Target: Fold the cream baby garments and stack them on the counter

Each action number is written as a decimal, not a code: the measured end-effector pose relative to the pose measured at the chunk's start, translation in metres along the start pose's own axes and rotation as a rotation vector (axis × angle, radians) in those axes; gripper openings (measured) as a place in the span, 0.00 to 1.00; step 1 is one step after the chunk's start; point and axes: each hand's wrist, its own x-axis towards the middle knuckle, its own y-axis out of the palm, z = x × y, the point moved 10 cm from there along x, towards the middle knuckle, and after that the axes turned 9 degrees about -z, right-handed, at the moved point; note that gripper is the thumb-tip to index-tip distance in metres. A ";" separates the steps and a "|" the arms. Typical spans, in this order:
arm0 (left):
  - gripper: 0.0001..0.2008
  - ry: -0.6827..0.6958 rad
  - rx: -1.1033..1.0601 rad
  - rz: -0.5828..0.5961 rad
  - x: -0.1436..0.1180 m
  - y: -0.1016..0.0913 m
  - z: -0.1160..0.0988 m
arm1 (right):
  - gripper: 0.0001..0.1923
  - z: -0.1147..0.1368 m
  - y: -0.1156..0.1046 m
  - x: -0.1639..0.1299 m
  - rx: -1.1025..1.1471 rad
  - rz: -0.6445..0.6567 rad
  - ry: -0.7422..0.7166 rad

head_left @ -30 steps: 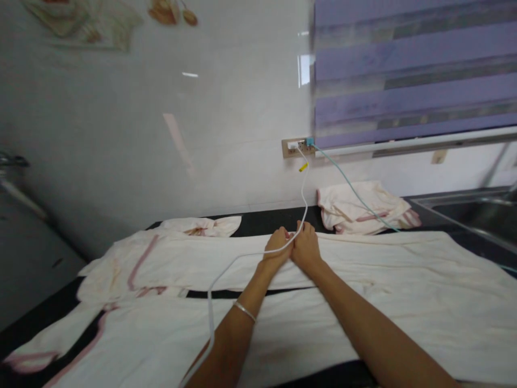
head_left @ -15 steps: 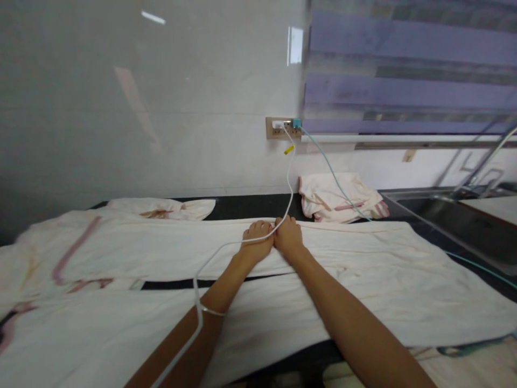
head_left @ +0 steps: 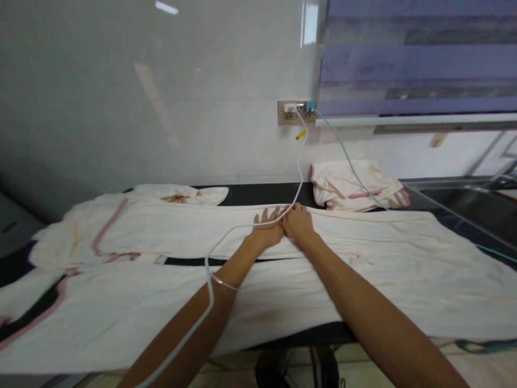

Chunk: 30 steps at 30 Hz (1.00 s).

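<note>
The long white cloth with pink bands lies spread on the black smooth countertop, in two strips with a narrow dark gap between them. On the right side of the view the strips join, so it seems to be one piece; it is laid flat, I think, so that both hands can reach its edge without folds in the way.

The left hand is open, with its fingers spread over the far edge of the cloth, perhaps to keep the fabric flat there. The right hand is just beside it, its fingers bent over the same edge; whether they pinch the fabric or only press on it, I cannot tell. Both arms are stretched forward, because this edge is the one nearest to the wall.

A white thin cable goes from the beige wall socket across the left hand and forearm towards the person. It hangs loose, which probably leaves the arms free to move; if it touches the skin is not clear. The cream folded cloth with pink trim sits beyond the long cloth, against the wall, maybe to leave the working area free.
</note>
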 end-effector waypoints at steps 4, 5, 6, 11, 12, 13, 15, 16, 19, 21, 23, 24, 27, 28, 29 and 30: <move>0.32 -0.016 0.018 0.019 0.000 0.004 0.006 | 0.23 -0.014 -0.002 0.000 0.056 -0.070 0.145; 0.31 -0.018 0.014 0.013 0.000 0.005 0.008 | 0.24 -0.018 -0.002 0.000 0.060 -0.073 0.173; 0.31 -0.022 0.007 0.003 0.001 0.005 0.009 | 0.24 -0.023 -0.002 -0.001 0.062 -0.073 0.200; 0.32 -0.048 -0.018 -0.063 0.001 0.007 0.017 | 0.26 -0.048 -0.006 -0.007 0.060 -0.042 0.273; 0.32 -0.051 -0.017 -0.076 0.001 0.007 0.017 | 0.26 -0.054 -0.008 -0.008 0.056 -0.039 0.289; 0.32 -0.052 -0.015 -0.088 0.000 0.007 0.017 | 0.27 -0.059 -0.009 -0.009 0.052 -0.036 0.306; 0.31 -0.054 -0.012 -0.111 -0.001 0.006 0.017 | 0.27 -0.068 -0.011 -0.010 0.049 -0.031 0.345; 0.31 -0.054 -0.011 -0.121 -0.002 0.006 0.017 | 0.27 -0.073 -0.013 -0.009 0.046 -0.029 0.361; 0.30 -0.047 -0.004 -0.146 -0.003 0.004 0.016 | 0.25 -0.088 -0.022 -0.008 0.007 -0.028 0.359; 0.30 -0.032 -0.004 -0.166 -0.004 0.002 0.015 | 0.23 -0.104 -0.036 -0.008 -0.053 -0.043 0.308; 0.30 -0.021 -0.012 -0.185 -0.003 0.001 0.014 | 0.22 -0.129 -0.060 -0.011 -0.139 -0.102 0.254; 0.29 -0.019 -0.016 -0.194 -0.003 0.000 0.013 | 0.22 -0.145 -0.075 -0.014 -0.194 -0.155 0.246; 0.29 -0.012 -0.023 -0.210 -0.002 -0.003 0.012 | 0.23 -0.202 -0.117 -0.029 -0.360 -0.267 0.302; 0.29 -0.009 -0.023 -0.210 -0.002 -0.003 0.011 | 0.22 -0.220 -0.122 -0.035 -0.376 -0.249 0.323; 0.30 -0.007 -0.022 -0.208 -0.002 -0.004 0.011 | 0.20 -0.236 -0.121 -0.040 -0.370 -0.189 0.337; 0.30 -0.007 -0.021 -0.204 -0.001 -0.004 0.011 | 0.18 -0.247 -0.116 -0.044 -0.354 -0.118 0.328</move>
